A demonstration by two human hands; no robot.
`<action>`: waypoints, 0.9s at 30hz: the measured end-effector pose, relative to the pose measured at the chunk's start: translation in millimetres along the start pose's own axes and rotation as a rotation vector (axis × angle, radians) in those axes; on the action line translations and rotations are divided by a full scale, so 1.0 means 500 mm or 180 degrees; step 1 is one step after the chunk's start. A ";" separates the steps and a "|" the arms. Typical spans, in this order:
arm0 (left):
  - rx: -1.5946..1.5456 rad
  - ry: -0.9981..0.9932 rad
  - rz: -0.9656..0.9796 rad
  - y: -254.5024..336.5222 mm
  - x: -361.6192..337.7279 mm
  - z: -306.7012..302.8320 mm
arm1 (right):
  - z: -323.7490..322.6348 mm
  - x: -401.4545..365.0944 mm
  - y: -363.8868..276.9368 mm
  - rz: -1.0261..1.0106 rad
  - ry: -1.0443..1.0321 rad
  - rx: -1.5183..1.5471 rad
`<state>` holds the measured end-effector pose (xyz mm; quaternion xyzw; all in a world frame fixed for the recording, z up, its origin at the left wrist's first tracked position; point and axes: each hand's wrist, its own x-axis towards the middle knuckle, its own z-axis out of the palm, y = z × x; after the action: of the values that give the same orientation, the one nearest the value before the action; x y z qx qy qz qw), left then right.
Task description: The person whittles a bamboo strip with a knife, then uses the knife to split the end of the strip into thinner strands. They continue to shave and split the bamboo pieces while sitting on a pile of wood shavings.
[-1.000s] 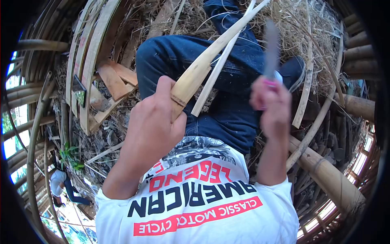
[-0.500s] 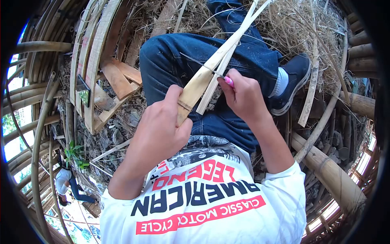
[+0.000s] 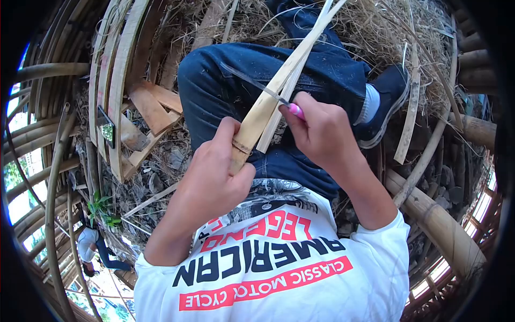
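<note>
My left hand is closed around the near end of a pale split bamboo strip, just below its dark node. The strip slants up and away across my bent leg. In my right hand is a knife with a pink handle, gripped in closed fingers. Its thin blade, slightly blurred, lies across the strip above the node and points to the upper left. A second, narrower bamboo strip runs beside the first, its near end loose between my hands; the two cross near the top.
Wooden boards and short wood pieces lie on the left, with a phone against them. Shavings cover the ground ahead. A thick bamboo pole lies at right. Another person is at the lower left.
The knife and my right hand have shifted slightly left, and the blade now reaches farther to the upper left. My left hand keeps its hold. The view has moved a little.
</note>
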<state>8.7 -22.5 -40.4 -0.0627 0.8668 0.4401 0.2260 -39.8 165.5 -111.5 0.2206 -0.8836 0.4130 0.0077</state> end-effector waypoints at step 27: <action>-0.2115 -0.1207 -0.0993 -0.038 0.006 -0.008 | 0.052 0.021 0.080 -0.0505 0.0192 -0.0595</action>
<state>10.4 -37.1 -53.7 -0.1808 0.6007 0.6602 0.4131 -60.7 164.8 -155.5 0.2756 -0.8974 0.3333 0.0876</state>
